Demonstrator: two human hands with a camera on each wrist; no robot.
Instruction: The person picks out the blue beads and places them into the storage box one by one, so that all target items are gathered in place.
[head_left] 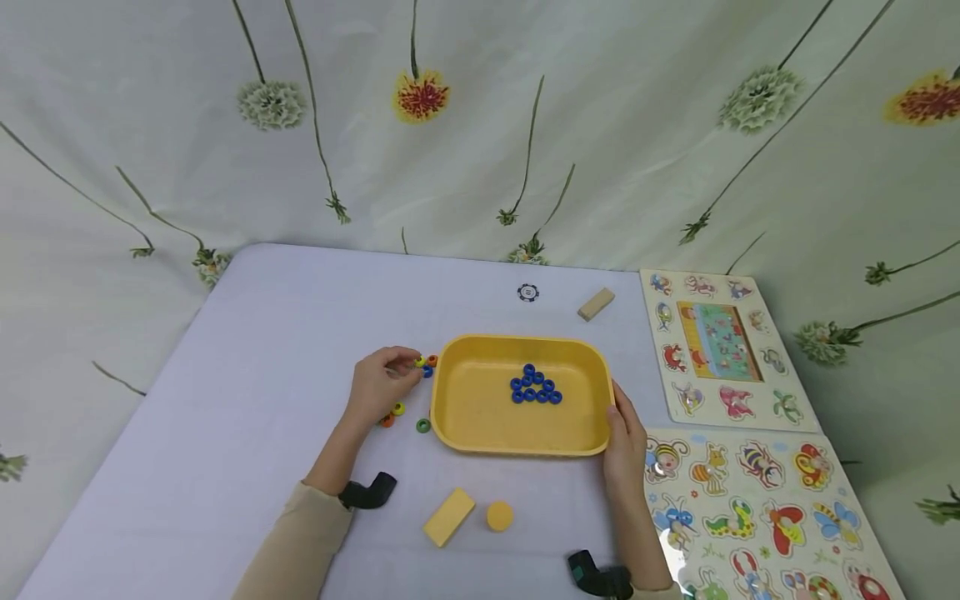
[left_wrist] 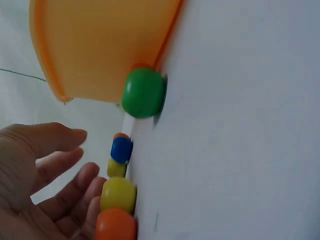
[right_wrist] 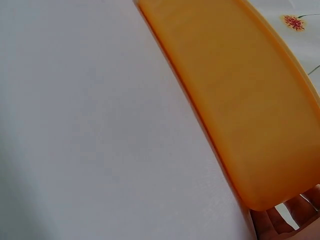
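Observation:
A yellow tray (head_left: 480, 417) holds several blue beads (head_left: 530, 395) grouped on its floor. My right hand (head_left: 626, 442) holds the tray at its right end, with thumb at the rim and fingers along the outer wall. Left of the tray, my left hand (head_left: 381, 385) hovers beside a small cluster with a yellow bead (head_left: 420, 362), an orange bead (head_left: 432, 360) and a blue bead (left_wrist: 121, 149). Its fingers are loosely bent with nothing between them in the left wrist view. A green bead (head_left: 423, 426) lies by the tray's near left corner, and another yellow bead (left_wrist: 119, 195) and orange bead (left_wrist: 116, 225) lie below the hand.
A wooden block (head_left: 449, 517) and a round yellow piece (head_left: 499, 516) lie in front of the tray. Behind it are a poker chip (head_left: 528, 292) and another block (head_left: 596, 304). Two picture puzzle boards, one with sea animals (head_left: 705, 400) and one with insects (head_left: 720, 500), line the right side.

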